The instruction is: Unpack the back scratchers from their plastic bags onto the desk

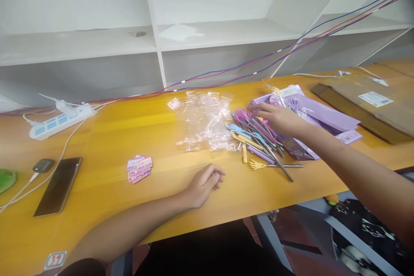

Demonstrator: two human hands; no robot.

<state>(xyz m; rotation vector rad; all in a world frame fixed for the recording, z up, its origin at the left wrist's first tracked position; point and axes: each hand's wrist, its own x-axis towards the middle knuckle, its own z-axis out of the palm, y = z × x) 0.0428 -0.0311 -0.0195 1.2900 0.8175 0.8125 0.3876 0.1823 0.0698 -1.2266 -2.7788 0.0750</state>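
My right hand (274,116) reaches over a pile of telescopic back scratchers with small hand-shaped heads and metal rods. Its fingers stretch out beside a pink back scratcher (242,115); the undersides of the fingertips are hidden. Blue back scratchers (237,129) and a yellow back scratcher (258,164) lie nearer to me. Behind the hand sits an open purple bag (318,112) with wrapped pieces at its mouth. My left hand (207,183) rests on the table, fingers loosely curled together with nothing visible in them. Clear plastic bags (207,120) are spread beyond it.
A stack of small pink cards (139,169) lies on the table (113,133). Farther left are a phone (58,187), a dark charger case (43,165) and a power strip (61,121). A cardboard box (371,103) stands right. Cables (226,75) run along the white shelves (226,34).
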